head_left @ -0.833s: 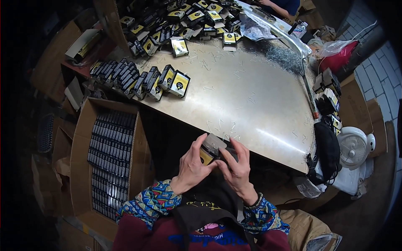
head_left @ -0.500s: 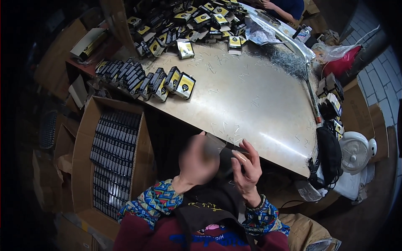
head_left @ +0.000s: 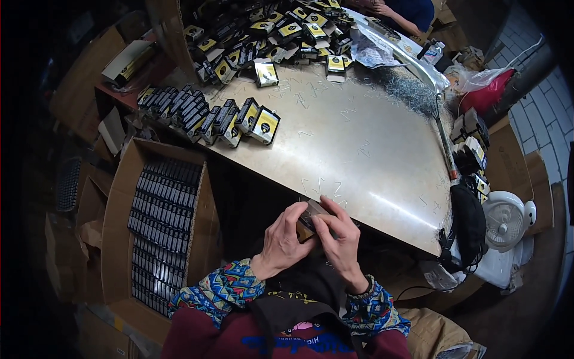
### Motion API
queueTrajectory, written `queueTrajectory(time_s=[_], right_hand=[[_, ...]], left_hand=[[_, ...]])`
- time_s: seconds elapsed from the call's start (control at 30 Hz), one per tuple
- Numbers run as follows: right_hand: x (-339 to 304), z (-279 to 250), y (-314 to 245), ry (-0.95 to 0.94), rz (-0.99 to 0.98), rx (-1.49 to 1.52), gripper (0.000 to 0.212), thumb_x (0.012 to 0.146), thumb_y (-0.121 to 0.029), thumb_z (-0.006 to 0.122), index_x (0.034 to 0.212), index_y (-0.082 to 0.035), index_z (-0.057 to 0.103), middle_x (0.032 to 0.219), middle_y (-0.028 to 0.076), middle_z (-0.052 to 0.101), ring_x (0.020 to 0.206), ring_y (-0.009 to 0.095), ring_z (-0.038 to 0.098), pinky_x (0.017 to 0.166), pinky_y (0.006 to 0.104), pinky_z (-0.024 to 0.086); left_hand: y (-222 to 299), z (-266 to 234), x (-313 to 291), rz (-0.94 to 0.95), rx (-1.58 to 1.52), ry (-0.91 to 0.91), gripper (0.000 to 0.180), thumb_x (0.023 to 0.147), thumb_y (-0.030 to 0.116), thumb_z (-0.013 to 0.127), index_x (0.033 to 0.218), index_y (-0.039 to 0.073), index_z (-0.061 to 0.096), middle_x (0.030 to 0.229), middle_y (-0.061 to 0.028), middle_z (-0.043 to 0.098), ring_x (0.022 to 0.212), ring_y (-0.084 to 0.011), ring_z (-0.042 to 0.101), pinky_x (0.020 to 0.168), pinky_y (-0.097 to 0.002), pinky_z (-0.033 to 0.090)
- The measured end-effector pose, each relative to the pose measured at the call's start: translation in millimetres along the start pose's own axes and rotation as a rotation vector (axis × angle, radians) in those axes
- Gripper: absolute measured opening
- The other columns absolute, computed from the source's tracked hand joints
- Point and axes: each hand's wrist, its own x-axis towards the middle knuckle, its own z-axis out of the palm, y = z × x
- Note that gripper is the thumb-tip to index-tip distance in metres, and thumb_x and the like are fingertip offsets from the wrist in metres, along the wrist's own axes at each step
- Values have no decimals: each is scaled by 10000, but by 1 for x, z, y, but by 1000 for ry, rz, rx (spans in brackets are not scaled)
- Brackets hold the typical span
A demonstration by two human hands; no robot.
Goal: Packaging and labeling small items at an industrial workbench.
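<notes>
My left hand (head_left: 282, 240) and my right hand (head_left: 338, 234) meet at the table's near edge, both closed on one small box (head_left: 312, 210). What shows of it is a dark grey-brown top and a sliver of yellowish side; fingers cover the rest. My left fingers wrap its left side, while the right thumb and fingers press its right end. Just beyond my fingertips, several thin bent wire pieces (head_left: 323, 188) lie on the table (head_left: 359, 155). To the left on the tabletop stands a leaning row of black-and-yellow small boxes (head_left: 230, 122).
A carton (head_left: 113, 239) packed with rows of dark boxes stands at my left. A heap of black-and-yellow boxes (head_left: 290, 30) covers the far table, beside a pile of wire pieces (head_left: 409, 93). A white fan (head_left: 503, 224) is at right. Another person's arm (head_left: 400, 18) shows at the far side.
My right hand has moved left and closed on the small box. My left hand, blurred before, has shifted slightly right, and its fingers now grip the box together with the right.
</notes>
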Motion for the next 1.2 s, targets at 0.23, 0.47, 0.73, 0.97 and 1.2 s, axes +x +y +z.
queueTrajectory(time_s=[0.23, 0.47, 0.73, 0.97, 1.2], right_hand=[[19, -16, -6, -122, -7, -181, 140, 790, -123, 751, 906, -47, 732, 1135, 163, 667, 1006, 298, 637, 819, 374, 524], [13, -17, -2, -236, -165, -291, 242, 841, -193, 725, 1062, -96, 726, 1262, 195, 593, 1131, 345, 579, 893, 382, 518], [14, -22, -5, -344, -200, -356, 277, 834, -156, 722, 1106, -103, 715, 1361, 214, 508, 1209, 380, 512, 967, 422, 469], [5, -21, 0, -86, -99, -124, 341, 775, -87, 777, 1103, -39, 696, 1342, 240, 514, 1126, 351, 602, 847, 376, 543], [-8, -9, -9, -114, 189, 237, 314, 851, -32, 706, 1162, -3, 673, 1190, 183, 663, 989, 204, 673, 837, 274, 531]], left_hand=[[6, -2, 2, -118, -13, -72, 859, 702, 161, 827, 1369, 35, 301, 1196, -237, 569, 991, -410, 643, 828, -429, 548], [5, 1, 4, -151, -59, -77, 862, 728, 180, 802, 1397, 46, 275, 1222, -235, 558, 1046, -417, 621, 823, -440, 547], [2, -1, 1, -182, -45, -109, 890, 720, 161, 809, 1405, 48, 253, 1205, -259, 562, 1022, -430, 634, 843, -441, 545], [4, -4, 1, -259, -146, -72, 807, 722, 155, 784, 1366, 63, 306, 1214, -230, 556, 1018, -428, 623, 817, -457, 541], [11, -4, 7, -255, -37, -117, 656, 729, 158, 783, 1234, 37, 380, 1064, -222, 604, 921, -424, 639, 759, -442, 536]])
